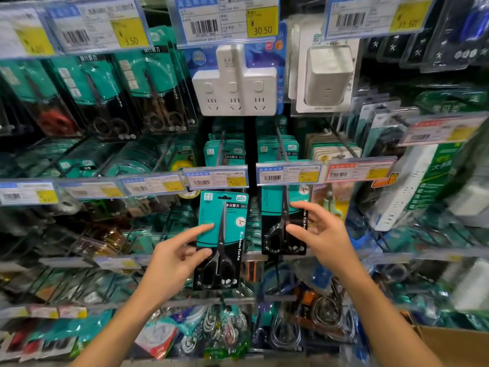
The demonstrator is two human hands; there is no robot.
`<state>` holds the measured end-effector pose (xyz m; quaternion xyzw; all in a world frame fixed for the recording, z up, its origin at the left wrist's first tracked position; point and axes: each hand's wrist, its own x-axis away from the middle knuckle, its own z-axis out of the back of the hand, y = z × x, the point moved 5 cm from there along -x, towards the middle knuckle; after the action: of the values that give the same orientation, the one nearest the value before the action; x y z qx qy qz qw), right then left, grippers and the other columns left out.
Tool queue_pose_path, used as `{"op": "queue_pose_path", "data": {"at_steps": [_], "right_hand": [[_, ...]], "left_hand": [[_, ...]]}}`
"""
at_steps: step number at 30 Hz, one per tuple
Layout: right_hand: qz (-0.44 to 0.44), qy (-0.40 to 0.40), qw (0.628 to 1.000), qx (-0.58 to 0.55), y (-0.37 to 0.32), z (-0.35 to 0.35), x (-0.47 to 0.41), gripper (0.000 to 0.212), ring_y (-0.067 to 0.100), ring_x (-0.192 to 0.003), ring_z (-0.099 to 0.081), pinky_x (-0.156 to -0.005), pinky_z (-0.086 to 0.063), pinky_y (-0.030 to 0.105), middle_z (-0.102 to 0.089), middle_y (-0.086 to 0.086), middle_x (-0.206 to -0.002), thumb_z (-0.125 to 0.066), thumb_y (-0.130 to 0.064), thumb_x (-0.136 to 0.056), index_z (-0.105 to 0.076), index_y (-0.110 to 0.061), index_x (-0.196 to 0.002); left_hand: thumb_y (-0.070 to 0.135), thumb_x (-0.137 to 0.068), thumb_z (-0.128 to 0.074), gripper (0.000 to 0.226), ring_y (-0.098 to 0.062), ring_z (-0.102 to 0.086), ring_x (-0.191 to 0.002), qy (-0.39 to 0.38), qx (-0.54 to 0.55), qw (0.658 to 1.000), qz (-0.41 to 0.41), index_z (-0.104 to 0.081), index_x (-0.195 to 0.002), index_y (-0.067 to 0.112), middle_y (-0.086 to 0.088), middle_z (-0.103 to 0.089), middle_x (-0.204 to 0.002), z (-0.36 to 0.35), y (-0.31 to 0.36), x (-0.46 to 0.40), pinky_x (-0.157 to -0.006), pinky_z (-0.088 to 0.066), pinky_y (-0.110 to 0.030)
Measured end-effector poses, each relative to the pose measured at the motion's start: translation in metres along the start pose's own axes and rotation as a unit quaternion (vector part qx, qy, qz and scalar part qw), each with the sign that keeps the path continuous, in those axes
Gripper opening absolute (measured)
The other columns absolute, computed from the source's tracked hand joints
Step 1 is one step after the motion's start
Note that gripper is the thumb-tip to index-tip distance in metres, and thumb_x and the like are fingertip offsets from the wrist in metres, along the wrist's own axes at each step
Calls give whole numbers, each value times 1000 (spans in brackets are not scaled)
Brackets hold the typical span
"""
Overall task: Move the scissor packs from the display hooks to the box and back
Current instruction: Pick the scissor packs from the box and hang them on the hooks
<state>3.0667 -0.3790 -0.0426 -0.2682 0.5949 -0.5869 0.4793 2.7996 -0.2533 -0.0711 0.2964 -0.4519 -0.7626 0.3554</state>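
Hidden or unclear: left and right display edges blurred; most price-tag print illegible; cardboard box point(455, 345) cut off at lower right corner, only a flap and rim showing.

Setting: shop wall of display hooks point(280, 144) crowded with hanging blister packs, tag rails running across.

Item 1: scissor pack point(221, 239), teal card, black-handled scissors, held in front of the lower rail, slightly tilted. Left hand point(177, 260) pinches its left edge, index finger on the card face, thumb lower down.

Item 2: second scissor pack point(284, 223), hanging on its hook just right of the first. Right hand point(322, 234) hovers before it, fingers spread and relaxed, grasping nothing.

Item 3: white socket adapters point(235, 86), upper centre.

Legible writing: yellow tags "30.50" point(262, 29) and "3.50" point(131, 39); pack card shows Chinese characters and "NO".
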Motion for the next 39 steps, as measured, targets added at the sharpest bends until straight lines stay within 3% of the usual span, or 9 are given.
{"op": "queue_pose_path", "data": {"at_steps": [3, 7, 14, 20, 23, 28, 31, 36, 39], "right_hand": [[-14, -6, 1000, -1, 0, 3, 0, 38, -25, -88, -56, -67, -44, -1, -60, -19, -106, -68, 4, -83, -61, -11, -117], [-20, -3, 1000, 13, 0, 3, 2, 37, -17, -88, -61, -67, -47, 3, -64, -13, -106, -69, 3, -83, -62, -12, -116], [3, -5, 999, 49, -10, -13, -5, 38, -10, -81, -63, -64, -48, 7, -66, -11, -105, -70, 0, -83, -63, -16, -117], [-25, 30, 999, 2, 9, -6, 1, 40, 7, -98, -68, -81, -56, 20, -69, -5, -112, -72, -2, -80, -65, -25, -112], [-43, 27, 999, -3, 15, -2, -1, 40, 10, -95, -69, -82, -58, 24, -70, -3, -108, -72, -4, -80, -65, -25, -113], [-51, 29, 998, 7, 16, -5, -17, 41, -2, -92, -67, -76, -53, 13, -69, -7, -107, -72, -1, -81, -63, -18, -117], [-42, 29, 998, 30, 18, -6, -29, 39, -12, -96, -62, -77, -49, 6, -65, -15, -109, -73, -2, -82, -62, -22, -114], [-43, 39, 998, 26, 23, -4, -43, 39, -9, -98, -62, -79, -50, 8, -65, -12, -110, -72, -3, -83, -61, -25, -113], [-47, 52, 997, 42, 27, -2, -53, 38, 0, -94, -65, -78, -53, 14, -67, -10, -105, -73, -6, -83, -60, -34, -105]], "left_hand": [[22, -84, -71, 48, -32, -71, -90, 0, 3, 1000, -7, -62, -121, 50, 12, -74, -104, -2, 3, -1, -75, -54, -49], [14, -85, -70, 49, -17, -73, -87, 6, 9, 1000, -3, -63, -118, 50, 23, -70, -111, -2, 3, -1, -82, -57, -48], [18, -83, -71, 47, -19, -71, -87, 0, 23, 1000, -3, -64, -120, 47, 16, -71, -114, -3, 1, -1, -84, -50, -63], [36, -80, -71, 48, -25, -56, -82, -5, 31, 999, 7, -60, -125, 49, -3, -61, -93, 3, -11, -5, -81, -51, -45], [35, -82, -71, 49, -24, -55, -85, -10, 29, 999, 9, -58, -128, 47, -5, -54, -94, 6, -16, -7, -89, -49, -56], [34, -83, -71, 49, -23, -55, -83, -13, 30, 999, 8, -58, -128, 48, -5, -55, -92, 3, -16, -8, -86, -50, -52], [33, -83, -69, 47, -19, -49, -69, -13, 19, 1000, 2, -58, -125, 51, -12, -59, -82, 2, -10, -8, -68, -46, -37], [35, -80, -69, 47, -24, -58, -84, -14, 35, 999, 6, -60, -124, 49, -22, -69, -94, 0, -5, -11, -89, -51, -57], [32, -81, -70, 47, -23, -58, -78, -11, 29, 1000, 5, -60, -123, 51, -25, -70, -95, -2, -5, -12, -79, -53, -58]]}}
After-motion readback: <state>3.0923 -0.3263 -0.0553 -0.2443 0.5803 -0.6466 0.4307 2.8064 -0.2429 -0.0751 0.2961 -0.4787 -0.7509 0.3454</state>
